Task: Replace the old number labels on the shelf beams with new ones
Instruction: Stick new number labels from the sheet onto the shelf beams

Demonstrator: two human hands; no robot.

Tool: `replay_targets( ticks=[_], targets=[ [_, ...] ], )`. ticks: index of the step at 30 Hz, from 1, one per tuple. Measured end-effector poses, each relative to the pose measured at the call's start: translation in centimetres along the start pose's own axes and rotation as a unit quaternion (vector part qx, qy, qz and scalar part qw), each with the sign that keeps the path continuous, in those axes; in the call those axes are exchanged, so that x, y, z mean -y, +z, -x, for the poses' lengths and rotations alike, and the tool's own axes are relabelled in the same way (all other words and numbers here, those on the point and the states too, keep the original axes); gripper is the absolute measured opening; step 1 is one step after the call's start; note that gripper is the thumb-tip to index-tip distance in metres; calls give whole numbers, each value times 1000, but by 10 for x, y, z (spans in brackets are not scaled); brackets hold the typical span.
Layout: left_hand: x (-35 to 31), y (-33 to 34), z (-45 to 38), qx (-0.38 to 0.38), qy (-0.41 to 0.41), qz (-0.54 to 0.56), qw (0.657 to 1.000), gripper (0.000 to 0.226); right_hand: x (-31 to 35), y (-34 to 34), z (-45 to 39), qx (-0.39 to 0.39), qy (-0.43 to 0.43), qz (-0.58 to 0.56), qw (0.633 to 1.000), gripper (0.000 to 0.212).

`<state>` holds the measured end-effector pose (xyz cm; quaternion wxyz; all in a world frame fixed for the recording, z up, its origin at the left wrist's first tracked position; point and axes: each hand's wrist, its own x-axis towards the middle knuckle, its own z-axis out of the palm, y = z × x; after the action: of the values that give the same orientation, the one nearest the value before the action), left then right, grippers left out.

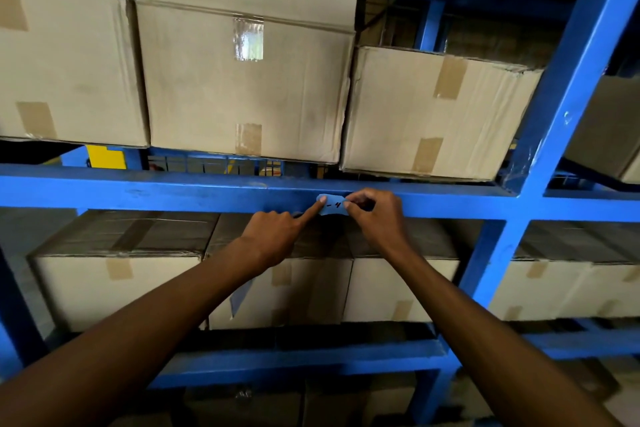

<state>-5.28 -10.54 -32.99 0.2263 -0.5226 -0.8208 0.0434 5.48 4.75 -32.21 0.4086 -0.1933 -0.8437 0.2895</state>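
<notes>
A blue tape label (333, 206) with a handwritten "- 4" lies on the front face of the blue shelf beam (173, 192). My left hand (277, 236) presses its straight index fingertip on the label's left end, with its other fingers curled. My right hand (375, 215) pinches the label's right end between thumb and fingers. A pale blue strip (240, 298) shows just below my left wrist. I cannot tell whether a hand holds it or it hangs on the box behind.
Taped cardboard boxes (242, 80) stand on the shelf above the beam, and more boxes (114, 288) fill the level below. A blue upright post (554, 108) rises at the right. A lower blue beam (304, 357) crosses under my forearms.
</notes>
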Motion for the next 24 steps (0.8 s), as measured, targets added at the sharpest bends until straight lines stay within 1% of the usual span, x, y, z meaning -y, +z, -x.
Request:
replay_targets(
  ticks=[4, 10, 19, 24],
  targets=[
    [1, 2, -1, -9, 3, 3, 1000, 94, -2, -1, -6, -9, 3, 4, 1000, 12],
    [8, 9, -4, -21, 3, 0, 1000, 96, -2, 0, -11, -7, -2, 22, 1000, 16],
    [8, 3, -4, -16, 2, -6, 1000, 92, -2, -1, -12, -18, -35, 103, 994, 17],
    [8, 4, -3, -17, 7, -9, 1000, 92, -9, -10, -19, -1, -3, 97, 995, 23]
  ],
)
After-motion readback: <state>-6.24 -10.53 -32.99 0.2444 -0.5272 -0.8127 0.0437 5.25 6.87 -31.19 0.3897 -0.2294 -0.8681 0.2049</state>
